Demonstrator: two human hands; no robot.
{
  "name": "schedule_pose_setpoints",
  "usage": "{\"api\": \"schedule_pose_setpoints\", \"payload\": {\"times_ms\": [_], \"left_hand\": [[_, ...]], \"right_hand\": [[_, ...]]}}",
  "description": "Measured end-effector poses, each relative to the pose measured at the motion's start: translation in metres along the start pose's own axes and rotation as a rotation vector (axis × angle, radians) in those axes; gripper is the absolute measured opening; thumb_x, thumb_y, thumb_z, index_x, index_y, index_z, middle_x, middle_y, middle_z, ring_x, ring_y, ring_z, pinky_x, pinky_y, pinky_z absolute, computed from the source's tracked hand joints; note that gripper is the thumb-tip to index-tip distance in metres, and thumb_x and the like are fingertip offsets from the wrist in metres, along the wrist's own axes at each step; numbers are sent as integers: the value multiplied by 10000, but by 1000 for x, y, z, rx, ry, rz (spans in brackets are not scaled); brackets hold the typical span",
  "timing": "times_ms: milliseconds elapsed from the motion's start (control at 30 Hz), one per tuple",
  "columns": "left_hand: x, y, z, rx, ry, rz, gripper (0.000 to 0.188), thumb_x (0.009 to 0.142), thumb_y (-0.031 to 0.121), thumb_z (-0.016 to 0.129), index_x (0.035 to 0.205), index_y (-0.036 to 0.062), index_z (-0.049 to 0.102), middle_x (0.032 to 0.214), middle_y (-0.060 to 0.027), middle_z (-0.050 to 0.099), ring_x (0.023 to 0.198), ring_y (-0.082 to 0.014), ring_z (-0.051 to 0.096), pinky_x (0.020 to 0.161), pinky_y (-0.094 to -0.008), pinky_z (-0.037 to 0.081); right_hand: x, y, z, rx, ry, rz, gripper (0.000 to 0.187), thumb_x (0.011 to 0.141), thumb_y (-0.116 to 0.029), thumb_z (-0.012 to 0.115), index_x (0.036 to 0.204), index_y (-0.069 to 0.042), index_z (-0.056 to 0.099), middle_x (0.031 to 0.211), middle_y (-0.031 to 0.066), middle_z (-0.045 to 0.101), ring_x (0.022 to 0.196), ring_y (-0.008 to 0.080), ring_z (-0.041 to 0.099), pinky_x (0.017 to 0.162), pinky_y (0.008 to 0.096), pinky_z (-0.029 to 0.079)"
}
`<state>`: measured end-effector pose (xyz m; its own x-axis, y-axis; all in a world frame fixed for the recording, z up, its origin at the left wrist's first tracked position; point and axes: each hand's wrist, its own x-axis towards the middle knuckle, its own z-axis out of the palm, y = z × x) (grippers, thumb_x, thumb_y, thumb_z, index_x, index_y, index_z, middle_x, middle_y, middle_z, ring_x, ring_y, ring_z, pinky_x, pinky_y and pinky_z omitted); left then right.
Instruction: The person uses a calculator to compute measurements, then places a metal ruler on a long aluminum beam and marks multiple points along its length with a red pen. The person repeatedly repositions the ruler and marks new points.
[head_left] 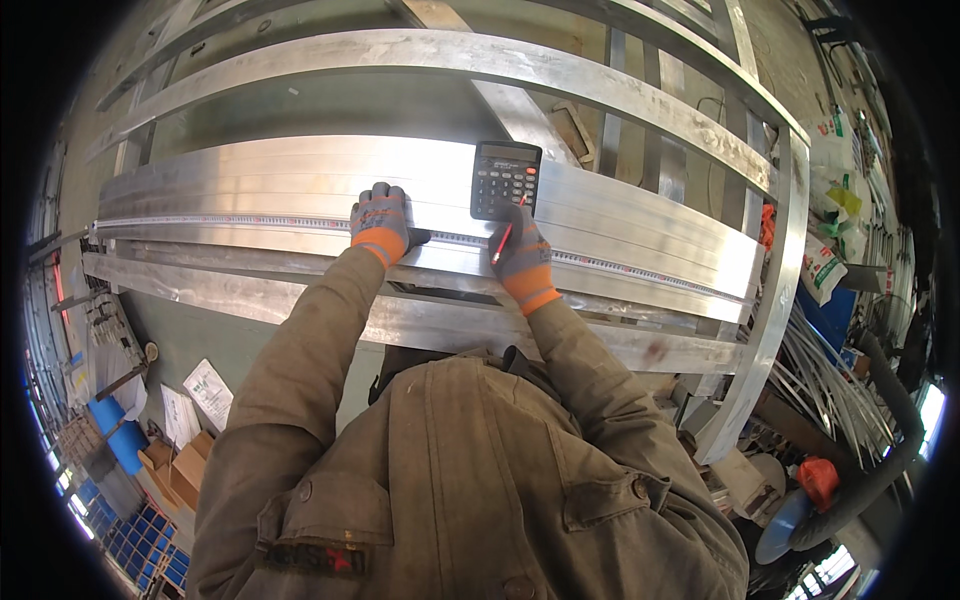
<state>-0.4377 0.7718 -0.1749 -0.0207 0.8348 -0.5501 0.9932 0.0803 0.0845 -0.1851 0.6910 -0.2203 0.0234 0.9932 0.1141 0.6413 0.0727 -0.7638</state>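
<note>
A stack of flat aluminium profiles (260,180) lies crosswise before me. Along it stretches a tape measure blade (620,265). My left hand (379,218), in a grey glove with an orange cuff, presses down on the profiles over the tape, fingers laid flat and thumb out to the side. My right hand (522,255), gloved alike, grips a slim red pencil (503,243) that slants up toward the keys of a black calculator (506,178). The calculator rests on the profiles just beyond that hand. Its fingertips are partly hidden.
Long aluminium beams (420,50) form a frame around the profiles. Another beam (440,322) runs along the near side. Thin metal strips (825,385) and plastic bags (835,190) lie at the right. Cardboard (185,465) and papers (208,393) are at the lower left.
</note>
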Motion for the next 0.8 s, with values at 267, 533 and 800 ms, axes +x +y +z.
{"api": "schedule_pose_setpoints", "payload": {"times_ms": [267, 533, 800], "left_hand": [[-1, 2, -1, 12, 20, -8, 885, 788, 576, 1040, 1470, 107, 728, 1571, -129, 627, 1482, -385, 582, 1264, -500, 518], [0, 3, -2, 26, 5, -9, 872, 819, 585, 1028, 1487, 115, 722, 1575, -111, 622, 1484, -369, 582, 1272, -502, 507], [-2, 2, -1, -9, 20, 5, 873, 800, 560, 1041, 1469, 100, 719, 1564, -135, 612, 1473, -380, 578, 1262, -493, 520]], "right_hand": [[-6, 4, -7, 20, -44, 130, 354, 1017, -15, 706, 1362, -95, 685, 1168, 200, 770, 1030, 452, 765, 852, 517, 615], [-2, 7, -8, 36, 20, 76, 371, 983, -5, 727, 1336, -114, 691, 1198, 184, 763, 1065, 456, 759, 898, 516, 610], [9, 21, -23, -56, 166, 107, 378, 994, -20, 710, 1360, -110, 671, 1214, 177, 763, 1053, 455, 762, 887, 534, 617]]}}
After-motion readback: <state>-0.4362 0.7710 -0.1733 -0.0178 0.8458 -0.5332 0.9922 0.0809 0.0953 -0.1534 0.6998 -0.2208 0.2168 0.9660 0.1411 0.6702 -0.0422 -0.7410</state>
